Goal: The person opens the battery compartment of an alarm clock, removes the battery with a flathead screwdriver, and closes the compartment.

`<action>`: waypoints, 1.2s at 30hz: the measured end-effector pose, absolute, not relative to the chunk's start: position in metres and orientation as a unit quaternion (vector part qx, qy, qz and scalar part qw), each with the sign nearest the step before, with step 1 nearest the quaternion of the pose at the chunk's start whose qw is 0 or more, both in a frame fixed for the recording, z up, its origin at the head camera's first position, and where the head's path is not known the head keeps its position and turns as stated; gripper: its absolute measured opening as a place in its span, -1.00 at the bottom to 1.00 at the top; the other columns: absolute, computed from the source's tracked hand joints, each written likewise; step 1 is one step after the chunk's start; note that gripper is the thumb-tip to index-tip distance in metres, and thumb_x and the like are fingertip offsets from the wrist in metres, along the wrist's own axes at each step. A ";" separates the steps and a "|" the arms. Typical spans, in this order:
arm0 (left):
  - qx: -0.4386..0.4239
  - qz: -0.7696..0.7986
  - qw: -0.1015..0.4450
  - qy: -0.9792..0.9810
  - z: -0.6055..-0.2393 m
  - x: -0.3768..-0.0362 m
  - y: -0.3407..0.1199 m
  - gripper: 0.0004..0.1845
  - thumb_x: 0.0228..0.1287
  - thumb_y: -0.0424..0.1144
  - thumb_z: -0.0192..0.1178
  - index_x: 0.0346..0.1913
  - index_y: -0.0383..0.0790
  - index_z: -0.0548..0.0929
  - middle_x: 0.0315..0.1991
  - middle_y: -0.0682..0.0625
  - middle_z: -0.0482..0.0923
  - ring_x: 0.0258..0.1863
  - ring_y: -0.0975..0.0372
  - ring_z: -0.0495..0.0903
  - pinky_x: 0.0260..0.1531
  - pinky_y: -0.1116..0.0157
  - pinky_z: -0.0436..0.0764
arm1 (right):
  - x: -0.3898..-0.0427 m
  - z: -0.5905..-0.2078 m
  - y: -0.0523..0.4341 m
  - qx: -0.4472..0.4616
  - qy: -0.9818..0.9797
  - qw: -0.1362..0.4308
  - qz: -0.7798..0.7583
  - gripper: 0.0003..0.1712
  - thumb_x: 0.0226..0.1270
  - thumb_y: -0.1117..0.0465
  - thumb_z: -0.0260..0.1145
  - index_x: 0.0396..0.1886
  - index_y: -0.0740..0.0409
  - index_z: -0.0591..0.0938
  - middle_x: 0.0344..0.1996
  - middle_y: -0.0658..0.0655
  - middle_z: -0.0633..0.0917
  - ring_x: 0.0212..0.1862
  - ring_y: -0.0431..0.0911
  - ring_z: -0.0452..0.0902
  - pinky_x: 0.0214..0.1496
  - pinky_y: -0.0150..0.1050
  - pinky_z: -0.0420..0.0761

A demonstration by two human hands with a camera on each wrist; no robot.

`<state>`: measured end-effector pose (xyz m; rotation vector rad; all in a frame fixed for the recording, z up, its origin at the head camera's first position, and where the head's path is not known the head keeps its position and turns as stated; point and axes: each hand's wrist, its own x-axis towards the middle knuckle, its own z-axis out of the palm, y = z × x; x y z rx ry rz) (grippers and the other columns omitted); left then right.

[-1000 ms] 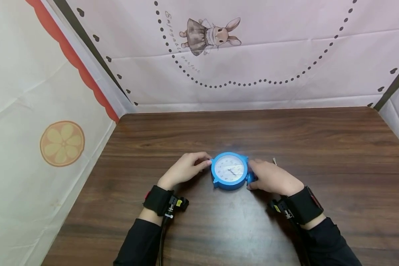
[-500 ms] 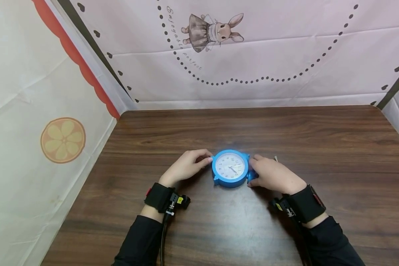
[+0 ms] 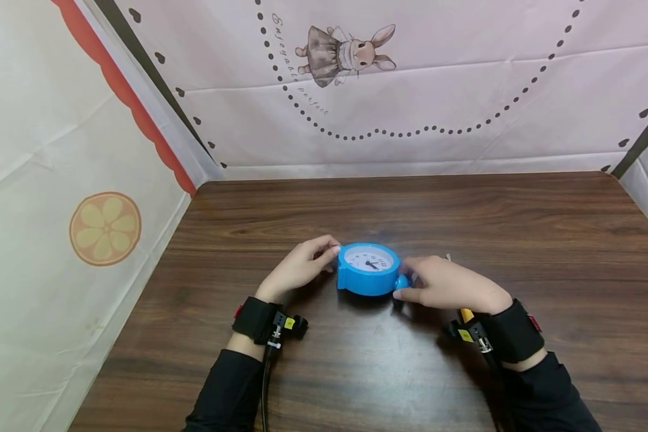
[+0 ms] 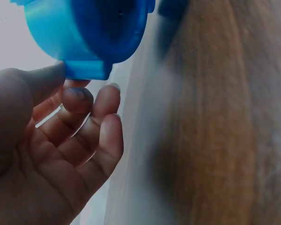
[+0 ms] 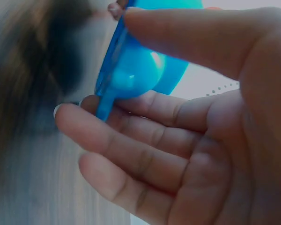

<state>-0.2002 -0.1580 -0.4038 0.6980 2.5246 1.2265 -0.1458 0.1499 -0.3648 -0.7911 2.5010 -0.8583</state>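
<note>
A blue alarm clock (image 3: 368,282) with a round white dial (image 3: 368,258) is held between both hands over the brown table. It is tilted so the dial looks foreshortened and the deep blue side faces the head camera. My left hand (image 3: 301,267) pinches a small blue tab (image 4: 86,69) on its left edge between thumb and fingertips. On the right side, my right hand (image 3: 453,282) grips the clock around a rounded blue bell (image 5: 138,75), thumb on one side and fingers on the other. The left wrist view shows a hollow in the clock's back.
Wood-grain table (image 3: 356,378) lies under the hands. A thin pale tip (image 3: 448,257) shows behind my right hand, and a yellow piece (image 3: 466,315) by that wrist; what they belong to is hidden. Printed cloth (image 3: 437,90) hangs along the back and left.
The clock has tipped, from dial facing up to its side facing the head camera, and shifted slightly left. My right hand has turned with it; the left stays at the same edge.
</note>
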 end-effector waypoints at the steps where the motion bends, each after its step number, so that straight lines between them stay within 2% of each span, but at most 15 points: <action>1: 0.234 0.431 0.127 0.862 -0.404 -0.200 -0.158 -0.75 0.64 -0.11 -0.07 -0.01 -0.11 0.60 -0.27 -0.02 0.59 -0.28 0.13 0.61 -0.24 0.16 0.60 | -0.145 -0.364 0.151 -0.285 0.885 0.189 -0.316 -0.57 0.43 -0.05 0.34 0.05 0.18 0.57 -0.22 -0.01 0.66 -0.22 -0.16 0.57 -0.19 -0.18 0.61; 6: 0.212 0.502 0.147 0.825 -0.403 -0.202 -0.158 -0.74 0.66 -0.19 -0.12 0.00 -0.26 0.55 -0.26 -0.09 0.55 -0.26 0.10 0.57 -0.18 0.13 0.59 | -0.144 -0.359 0.152 -0.297 0.874 0.153 -0.354 -0.53 0.55 -0.10 0.18 0.13 0.20 0.51 -0.14 0.04 0.68 -0.09 -0.11 0.61 -0.08 -0.13 0.62; 10: 0.196 0.550 0.161 0.796 -0.401 -0.202 -0.159 -0.70 0.67 -0.16 -0.15 0.00 -0.32 0.51 -0.25 -0.14 0.54 -0.25 0.08 0.57 -0.13 0.11 0.59 | -0.144 -0.355 0.150 -0.277 0.878 0.121 -0.371 -0.54 0.61 -0.11 0.07 0.14 0.18 0.50 -0.28 0.04 0.62 -0.23 -0.11 0.54 -0.19 -0.15 0.54; 15: 0.189 0.560 0.177 0.787 -0.394 -0.198 -0.156 -0.66 0.68 -0.13 -0.17 -0.11 -0.29 0.52 -0.35 -0.12 0.52 -0.29 0.09 0.61 -0.14 0.12 0.60 | -0.145 -0.353 0.148 -0.269 0.880 0.050 -0.389 -0.65 0.66 -0.01 -0.01 -0.11 0.18 0.52 -0.38 0.04 0.60 -0.33 -0.12 0.51 -0.27 -0.18 0.53; 18: 0.194 0.561 0.190 0.782 -0.390 -0.196 -0.152 -0.62 0.68 -0.11 -0.18 -0.24 -0.28 0.49 -0.44 -0.07 0.47 -0.33 0.09 0.62 -0.16 0.15 0.61 | -0.146 -0.353 0.149 -0.261 0.884 -0.005 -0.387 -0.64 0.68 0.04 -0.05 -0.26 0.16 0.49 -0.47 0.00 0.56 -0.38 -0.13 0.51 -0.31 -0.20 0.53; 23: 0.201 0.565 0.219 0.770 -0.385 -0.193 -0.146 -0.58 0.68 -0.10 -0.19 -0.36 -0.28 0.44 -0.50 -0.05 0.38 -0.39 0.08 0.57 -0.20 0.17 0.60 | -0.147 -0.354 0.151 -0.232 0.896 -0.061 -0.373 -0.56 0.70 0.02 -0.09 -0.34 0.16 0.52 -0.62 0.00 0.42 -0.52 -0.13 0.38 -0.43 -0.24 0.42; 26: 0.200 0.545 0.258 0.773 -0.383 -0.190 -0.146 -0.60 0.67 -0.15 -0.20 -0.39 -0.24 0.42 -0.51 -0.02 0.34 -0.42 0.10 0.53 -0.22 0.16 0.58 | -0.149 -0.355 0.154 -0.212 0.903 -0.048 -0.370 -0.50 0.70 -0.04 -0.12 -0.32 0.17 0.55 -0.65 0.00 0.36 -0.53 -0.12 0.37 -0.40 -0.22 0.43; 29: 0.209 0.506 0.302 0.780 -0.383 -0.188 -0.146 -0.60 0.65 -0.20 -0.21 -0.44 -0.23 0.41 -0.53 0.00 0.34 -0.47 0.14 0.49 -0.30 0.20 0.55 | -0.152 -0.358 0.155 -0.188 0.907 -0.002 -0.376 -0.42 0.69 -0.13 -0.19 -0.33 0.16 0.55 -0.65 0.03 0.31 -0.55 -0.07 0.32 -0.34 -0.18 0.43; 30: 0.213 0.491 0.314 0.784 -0.384 -0.188 -0.146 -0.60 0.64 -0.22 -0.21 -0.44 -0.24 0.42 -0.54 0.01 0.36 -0.49 0.16 0.49 -0.35 0.22 0.53 | -0.153 -0.360 0.156 -0.181 0.908 0.015 -0.377 -0.39 0.68 -0.16 -0.20 -0.32 0.17 0.57 -0.65 0.04 0.35 -0.53 -0.08 0.35 -0.31 -0.17 0.45; 36: 0.204 0.445 0.355 0.796 -0.387 -0.188 -0.145 -0.57 0.59 -0.23 -0.18 -0.31 -0.37 0.64 -0.66 0.06 0.29 -0.67 0.25 0.26 -0.62 0.37 0.26 | -0.161 -0.373 0.158 -0.150 0.907 0.102 -0.380 -0.23 0.65 -0.26 -0.29 -0.13 0.27 0.62 -0.65 0.04 0.44 -0.53 -0.07 0.40 -0.19 -0.10 0.48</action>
